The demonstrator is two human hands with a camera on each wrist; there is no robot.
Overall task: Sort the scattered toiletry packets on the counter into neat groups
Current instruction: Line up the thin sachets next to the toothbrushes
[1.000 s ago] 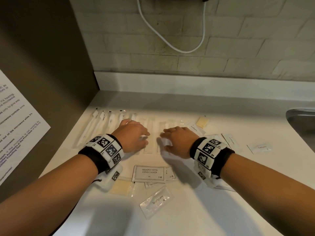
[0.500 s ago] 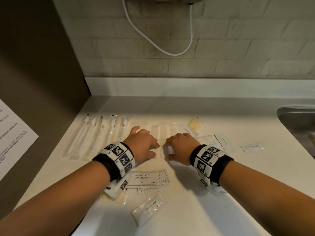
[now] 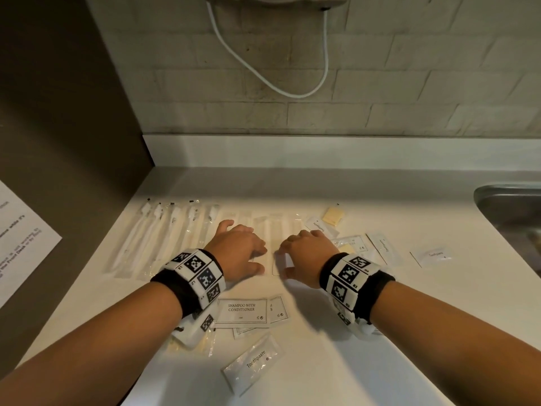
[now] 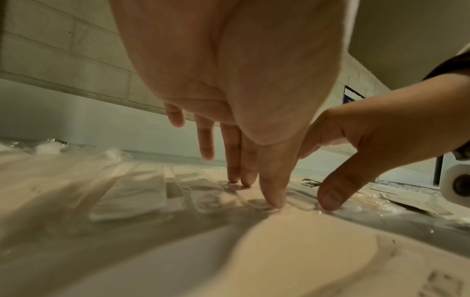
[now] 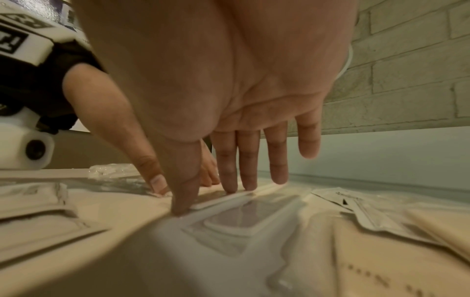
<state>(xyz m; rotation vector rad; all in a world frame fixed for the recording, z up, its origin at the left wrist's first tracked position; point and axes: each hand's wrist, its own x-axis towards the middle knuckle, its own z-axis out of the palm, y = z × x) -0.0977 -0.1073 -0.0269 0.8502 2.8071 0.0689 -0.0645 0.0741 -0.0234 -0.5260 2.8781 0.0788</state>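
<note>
Both hands lie palm down on the white counter (image 3: 292,361), on a row of long clear packets (image 3: 273,235). My left hand (image 3: 259,259) presses straight fingertips (image 4: 241,180) and its thumb onto one packet. My right hand (image 3: 292,260) touches the neighbouring clear packet (image 5: 244,219) with straight fingers (image 5: 229,188), its thumb at the packet's near edge. Wrapped toothbrushes (image 3: 164,238) lie in a row to the left. A shampoo with conditioner packet (image 3: 241,310) and a toothpaste packet (image 3: 254,361) lie near me.
More toothpaste packets (image 3: 383,247) and a loose one (image 3: 433,256) lie to the right, with a yellowish soap (image 3: 333,215) behind them. A steel sink (image 3: 512,218) cuts in at far right. A dark side wall carrying a printed notice (image 3: 20,238) bounds the left.
The head view has tilted up, showing more wall. Both hands stay pressed on the clear packets and have slid slightly nearer to me along them.
</note>
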